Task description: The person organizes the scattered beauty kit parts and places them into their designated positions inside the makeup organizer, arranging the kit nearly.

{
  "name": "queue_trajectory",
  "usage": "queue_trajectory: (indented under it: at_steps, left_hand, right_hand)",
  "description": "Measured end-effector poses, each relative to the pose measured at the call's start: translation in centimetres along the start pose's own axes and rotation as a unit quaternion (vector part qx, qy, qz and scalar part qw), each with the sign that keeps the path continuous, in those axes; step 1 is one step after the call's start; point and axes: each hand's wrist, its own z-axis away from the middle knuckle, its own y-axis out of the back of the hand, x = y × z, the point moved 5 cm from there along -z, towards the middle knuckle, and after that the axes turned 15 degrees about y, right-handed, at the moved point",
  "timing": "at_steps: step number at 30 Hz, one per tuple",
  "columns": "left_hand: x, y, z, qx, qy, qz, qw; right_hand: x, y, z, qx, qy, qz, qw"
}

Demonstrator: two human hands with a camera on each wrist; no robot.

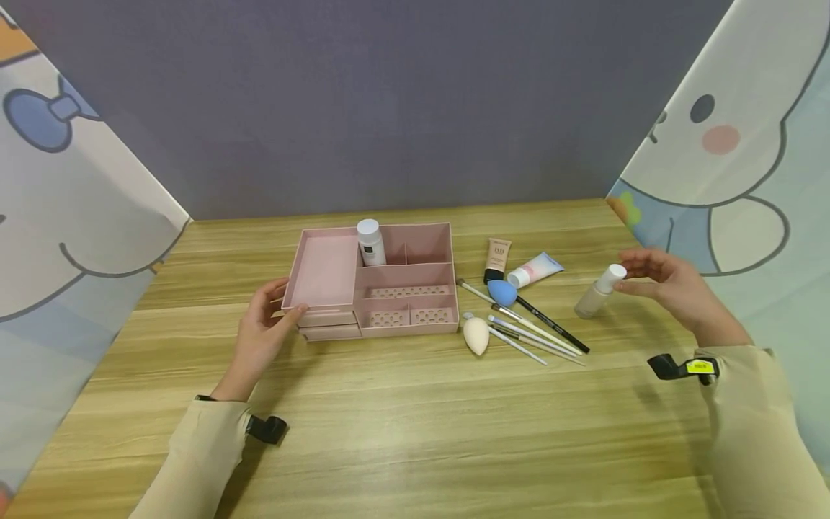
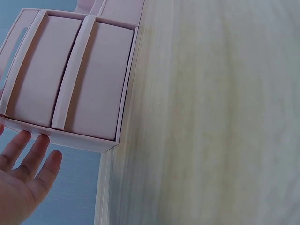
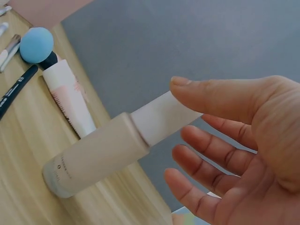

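Observation:
My left hand (image 1: 262, 328) touches the left front corner of a pink makeup organizer (image 1: 457, 317), its thumb at the upper front edge. In the left wrist view, its outstretched fingers (image 2: 35, 157) meet the side wall beside two closed drawers (image 2: 101, 79). A white-capped bottle (image 1: 371, 244) stands in a back compartment. On the right, my right hand (image 1: 674, 292) pinches the white cap of a beige foundation bottle (image 3: 101, 154) between thumb and index finger. Its other fingers (image 3: 201, 164) are spread loosely below the cap. The bottle's base is at the tabletop.
Between organizer and right hand lie a BB cream tube (image 1: 498, 256), a white-and-pink tube (image 1: 537, 269), a blue sponge (image 1: 502, 293), a cream sponge (image 1: 476, 336), a black pencil (image 1: 554, 326) and several brushes (image 1: 519, 351). A grey panel (image 1: 402, 108) stands behind the wooden table (image 1: 402, 425).

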Motion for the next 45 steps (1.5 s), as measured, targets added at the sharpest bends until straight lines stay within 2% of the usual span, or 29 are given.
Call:
queue_trajectory:
  at_steps: [5, 11, 16, 23, 27, 29, 32, 36, 41, 45]
  left_hand:
    - [0.0, 0.0, -0.1, -0.002, 0.0, -0.004, 1.0]
    - [0.0, 0.0, -0.1, -0.004, -0.001, -0.003, 1.0]
    - [0.1, 0.0, -0.1, -0.009, 0.002, -0.001, 1.0]
    - [0.2, 0.0, -0.1, -0.009, 0.005, -0.003, 0.9999]
    - [0.1, 0.1, -0.1, -0.01, 0.006, -0.004, 0.9999]
    - [0.1, 0.1, -0.1, -0.01, 0.007, -0.003, 0.9999]
    - [0.1, 0.1, -0.1, -0.01, 0.006, -0.002, 0.9999]
    - [0.1, 0.1, 0.0, -0.008, 0.006, -0.004, 0.9999]
    - [0.1, 0.1, 0.0, -0.006, 0.01, -0.009, 0.9999]
    - [0.1, 0.1, 0.0, -0.007, 0.012, -0.005, 0.9999]
  right_hand:
    - [0.5, -0.1, 0.4, 0.006, -0.011, -0.016, 0.9998]
    - [0.7, -0.3, 0.6, 0.024, 0.005, -0.08, 0.9965]
    - [0.8, -0.3, 0.6, 0.028, 0.001, -0.088, 0.9957]
    - [1.1, -0.5, 0.5, 0.039, 0.003, -0.146, 0.9885]
    - [1.1, -0.6, 0.4, 0.038, 0.011, -0.152, 0.9875]
    - [1.1, -0.6, 0.4, 0.034, 0.013, -0.138, 0.9898]
    - [1.1, -0.5, 0.4, 0.026, 0.017, -0.083, 0.9961]
    - [1.2, -0.5, 0.4, 0.023, 0.022, -0.018, 0.9993]
    - [1.2, -0.5, 0.1, 0.038, 0.018, 0.013, 0.999]
    - [0.9, -0.7, -0.3, 0.046, 0.024, 0.01, 0.9986]
